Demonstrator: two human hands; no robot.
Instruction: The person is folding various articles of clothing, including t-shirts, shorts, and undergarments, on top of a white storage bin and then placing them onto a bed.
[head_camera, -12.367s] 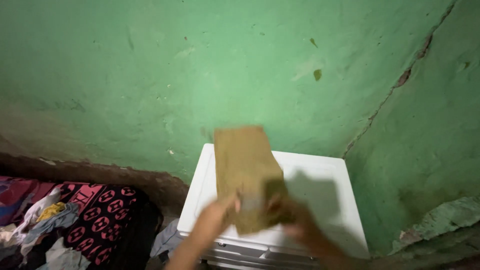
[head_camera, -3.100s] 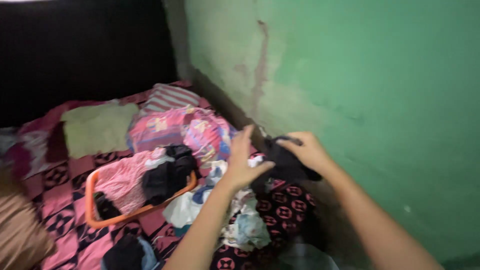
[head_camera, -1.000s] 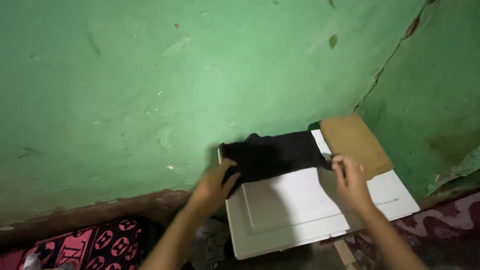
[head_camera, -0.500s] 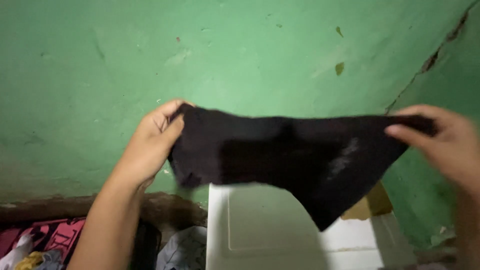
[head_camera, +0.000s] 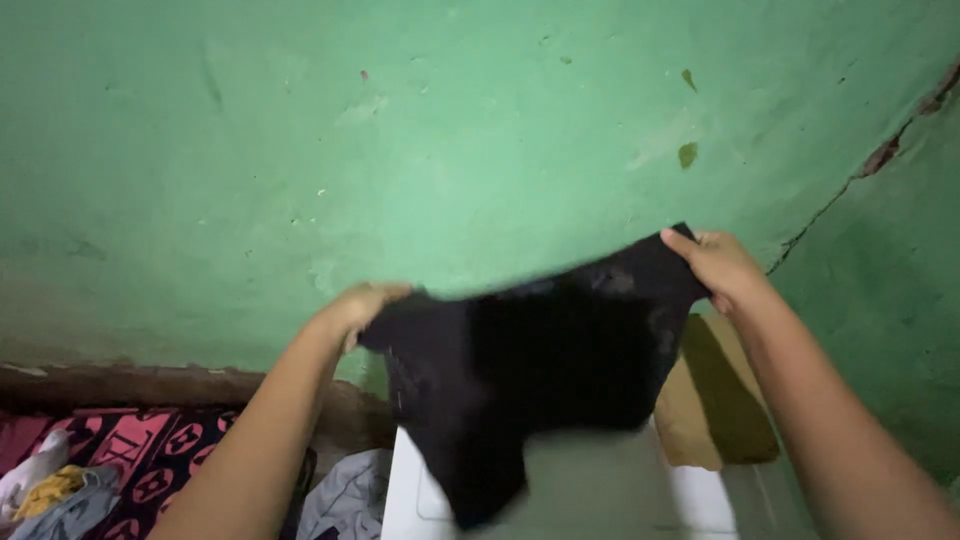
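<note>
In front of the green wall (head_camera: 450, 130), above a white box-like unit (head_camera: 600, 495), the person holds a black cloth (head_camera: 545, 370) spread in the air between both hands. The left hand (head_camera: 355, 310) pinches the cloth's upper edge at about nine o'clock of the cloth; its grip is closed on the fabric, the fingers curled over the edge. The right hand (head_camera: 720, 270) pinches the opposite corner at about two o'clock, sitting higher than the left, thumb and fingers pressed together on the cloth. So the cloth's long axis runs from the left hand up and across to the right hand, tilted, with the loose lower part hanging down toward six o'clock and ending in a point over the white top. Neither hand is nearer; each has an end.

A folded tan cloth (head_camera: 715, 400) lies on the white top at four o'clock of the black one, partly behind it. At eight o'clock, low in the view, a red-and-black patterned bedcover (head_camera: 150, 465) carries a heap of mixed clothes (head_camera: 60, 495), and a grey garment (head_camera: 340, 495) lies just beside the white unit.
</note>
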